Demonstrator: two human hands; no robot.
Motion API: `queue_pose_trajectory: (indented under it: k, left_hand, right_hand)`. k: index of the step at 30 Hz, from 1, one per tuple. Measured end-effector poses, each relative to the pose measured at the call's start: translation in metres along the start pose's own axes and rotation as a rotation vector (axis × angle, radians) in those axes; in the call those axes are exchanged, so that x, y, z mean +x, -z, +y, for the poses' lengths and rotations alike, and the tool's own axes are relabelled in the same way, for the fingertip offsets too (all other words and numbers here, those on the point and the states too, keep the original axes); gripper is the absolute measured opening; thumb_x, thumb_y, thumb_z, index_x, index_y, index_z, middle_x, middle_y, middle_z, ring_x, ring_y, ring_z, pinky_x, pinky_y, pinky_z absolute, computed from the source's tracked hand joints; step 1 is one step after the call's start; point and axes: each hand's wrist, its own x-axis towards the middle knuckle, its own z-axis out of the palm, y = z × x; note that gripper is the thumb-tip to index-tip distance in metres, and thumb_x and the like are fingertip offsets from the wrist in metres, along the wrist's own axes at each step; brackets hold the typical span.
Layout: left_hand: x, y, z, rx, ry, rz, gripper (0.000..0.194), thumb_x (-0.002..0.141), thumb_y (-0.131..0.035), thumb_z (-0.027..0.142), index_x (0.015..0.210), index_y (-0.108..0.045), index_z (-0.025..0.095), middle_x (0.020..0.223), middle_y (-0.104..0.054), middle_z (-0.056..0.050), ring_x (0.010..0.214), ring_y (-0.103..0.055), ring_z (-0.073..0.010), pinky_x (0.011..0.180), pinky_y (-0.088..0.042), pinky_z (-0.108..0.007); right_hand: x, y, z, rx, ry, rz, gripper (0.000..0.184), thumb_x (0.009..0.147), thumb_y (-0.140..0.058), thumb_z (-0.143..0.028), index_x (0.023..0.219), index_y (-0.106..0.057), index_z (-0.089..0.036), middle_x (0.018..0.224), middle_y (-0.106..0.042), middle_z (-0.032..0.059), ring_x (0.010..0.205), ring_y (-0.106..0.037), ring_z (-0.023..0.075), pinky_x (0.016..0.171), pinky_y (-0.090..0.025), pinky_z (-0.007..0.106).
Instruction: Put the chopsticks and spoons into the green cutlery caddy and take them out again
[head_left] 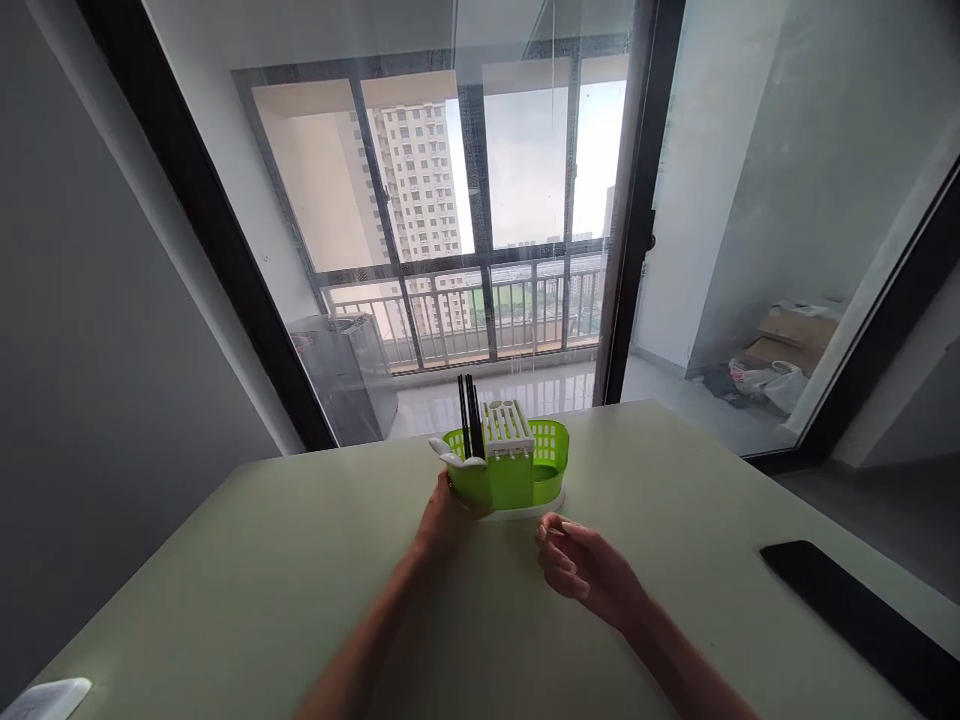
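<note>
A bright green utensil caddy (512, 482) with a white slotted top (508, 428) and a white base stands upright on the table. Black chopsticks (471, 415) rise from its left compartment, and white spoons (456, 457) lean out over the left rim. The right basket part has a perforated wall. My left hand (444, 515) grips the caddy's lower left side, its fingers partly hidden behind it. Just in front of the caddy's right end, apart from it, is my right hand (574, 562), fingers curled in and thumb near the index finger, with nothing visible in it.
The pale green table (300, 560) spans the foreground. A long black flat object (862, 610) lies at its right, and a white object (56, 698) at the near left corner. Beyond the table's far edge stands a sliding glass door with a dark frame (630, 200).
</note>
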Motion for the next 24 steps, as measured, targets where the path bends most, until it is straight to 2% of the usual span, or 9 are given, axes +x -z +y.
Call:
queue_pose_trajectory:
  k: [3, 6, 11, 16, 20, 24]
  left_hand:
    - [0.003, -0.013, 0.011, 0.018, -0.017, 0.014, 0.073, 0.07, -0.077, 0.039, 0.133, -0.044, 0.021, 0.131, -0.064, -0.015, 0.122, -0.063, -0.035, 0.09, -0.054, -0.038]
    - [0.009, -0.032, 0.025, 0.015, -0.046, 0.007, 0.076, 0.071, -0.077, 0.038, 0.136, -0.044, 0.021, 0.134, -0.062, -0.018, 0.125, -0.061, -0.0346, 0.091, -0.051, -0.037]
    - [0.025, -0.078, 0.05, -0.03, -0.027, 0.02, 0.095, 0.064, -0.086, 0.039, 0.143, -0.038, 0.019, 0.139, -0.059, -0.02, 0.13, -0.055, -0.036, 0.101, -0.045, -0.041]
    - [0.037, -0.12, 0.071, -0.094, -0.069, 0.029, 0.1, 0.064, -0.088, 0.04, 0.146, -0.035, 0.016, 0.141, -0.056, -0.023, 0.132, -0.051, -0.0364, 0.107, -0.038, -0.041]
    - [0.042, -0.139, 0.083, -0.125, -0.099, 0.012, 0.098, 0.066, -0.085, 0.046, 0.146, -0.036, 0.018, 0.143, -0.054, -0.021, 0.135, -0.048, -0.0375, 0.11, -0.035, -0.043]
    - [0.045, -0.149, 0.086, -0.148, -0.112, 0.01, 0.101, 0.066, -0.085, 0.044, 0.149, -0.033, 0.016, 0.148, -0.049, -0.023, 0.139, -0.044, -0.0381, 0.114, -0.032, -0.046]
  right_hand:
    - [0.001, -0.001, 0.004, -0.015, -0.008, -0.018, 0.022, 0.095, -0.062, -0.039, 0.098, -0.067, -0.018, 0.063, -0.044, -0.007, 0.042, -0.029, 0.0041, 0.041, -0.024, 0.018]
    - [0.002, 0.0, 0.007, -0.032, -0.015, -0.018, 0.024, 0.095, -0.062, -0.041, 0.098, -0.067, -0.017, 0.062, -0.044, -0.0076, 0.041, -0.029, 0.004, 0.041, -0.025, 0.019]
    - [0.003, 0.004, 0.013, -0.016, -0.026, 0.015, 0.025, 0.093, -0.065, -0.043, 0.098, -0.067, -0.019, 0.061, -0.045, -0.0081, 0.04, -0.028, 0.0039, 0.04, -0.025, 0.019]
    - [0.005, 0.003, 0.012, 0.024, -0.015, 0.031, 0.02, 0.094, -0.062, -0.039, 0.098, -0.067, -0.02, 0.062, -0.047, -0.0073, 0.04, -0.028, 0.0041, 0.04, -0.024, 0.019]
    - [0.006, 0.002, 0.008, 0.035, 0.014, 0.026, 0.019, 0.096, -0.059, -0.036, 0.097, -0.068, -0.019, 0.062, -0.047, -0.0068, 0.04, -0.028, 0.0041, 0.038, -0.024, 0.019]
    - [0.006, 0.005, 0.008, 0.052, 0.011, 0.035, 0.019, 0.097, -0.058, -0.034, 0.097, -0.069, -0.019, 0.063, -0.046, -0.0066, 0.041, -0.027, 0.004, 0.038, -0.023, 0.019]
